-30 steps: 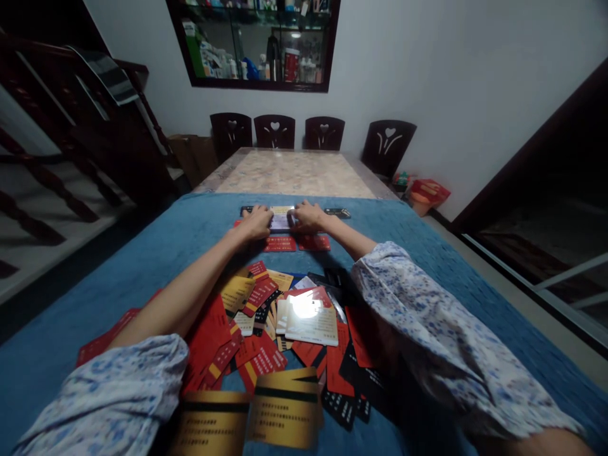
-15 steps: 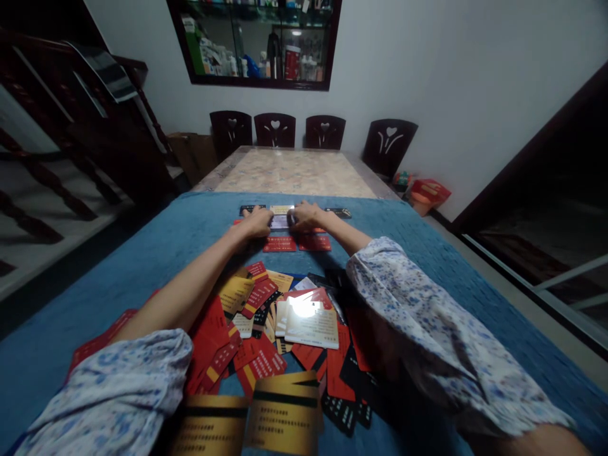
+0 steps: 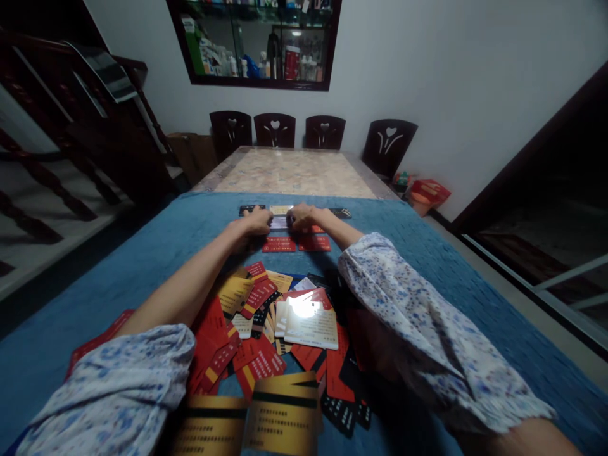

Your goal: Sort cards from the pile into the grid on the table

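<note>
At the far part of the blue cloth, my left hand (image 3: 257, 221) and my right hand (image 3: 303, 217) sit on either side of a pale purple card (image 3: 279, 223). The fingers of both hands are closed at its edges, partly hidden. A cream card (image 3: 281, 209) lies just beyond it, with a black card (image 3: 252, 209) to the left and another black card (image 3: 340, 213) to the right. Nearer to me are two red cards (image 3: 279, 244), side by side. Other red cards are partly covered by my hands.
A loose heap of red, gold and black cards (image 3: 260, 364) spreads between my forearms. White cards (image 3: 311, 326) lie on top, reflecting light. Gold cards (image 3: 284, 411) are closest to me. Beyond the blue cloth (image 3: 190, 215), chairs (image 3: 274, 130) stand behind the patterned table (image 3: 294, 171).
My right hand and forearm have shifted slightly left. My left hand stays almost in place, and the cards look nearly the same.
</note>
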The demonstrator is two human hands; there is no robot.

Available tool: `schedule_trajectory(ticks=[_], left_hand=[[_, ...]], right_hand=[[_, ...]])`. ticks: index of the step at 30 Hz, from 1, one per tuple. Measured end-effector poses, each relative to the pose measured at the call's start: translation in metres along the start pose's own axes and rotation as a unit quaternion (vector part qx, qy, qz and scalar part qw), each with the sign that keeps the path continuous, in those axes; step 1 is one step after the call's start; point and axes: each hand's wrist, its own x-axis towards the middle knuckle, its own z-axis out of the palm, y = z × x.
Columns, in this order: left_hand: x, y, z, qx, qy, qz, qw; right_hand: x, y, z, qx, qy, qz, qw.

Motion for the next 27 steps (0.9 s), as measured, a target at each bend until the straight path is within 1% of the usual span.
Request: schedule_trajectory(ticks=[8,17,22,27], left_hand=[[0.003,-0.002,0.002,0.004,-0.009,0.004,1.000],[-0.004,0.005,-0.001,0.004,-0.021,-0.005,1.000],[-0.006,0.004,0.002,0.003,-0.009,0.000,1.000],[-0.009,0.000,0.004,-0.014,0.015,0.014,1.000]], right_hand=[[-0.001,-0.006,-0.003,-0.005,0.001,0.023,1.000],[0.003,-0.003,-0.001,0.006,-0.008,0.033,0.999],[0.001,-0.002,0.002,0.009,0.026,0.033,0.999],[-0.003,0.004,0.001,-0.025,0.054,-0.003,0.998]])
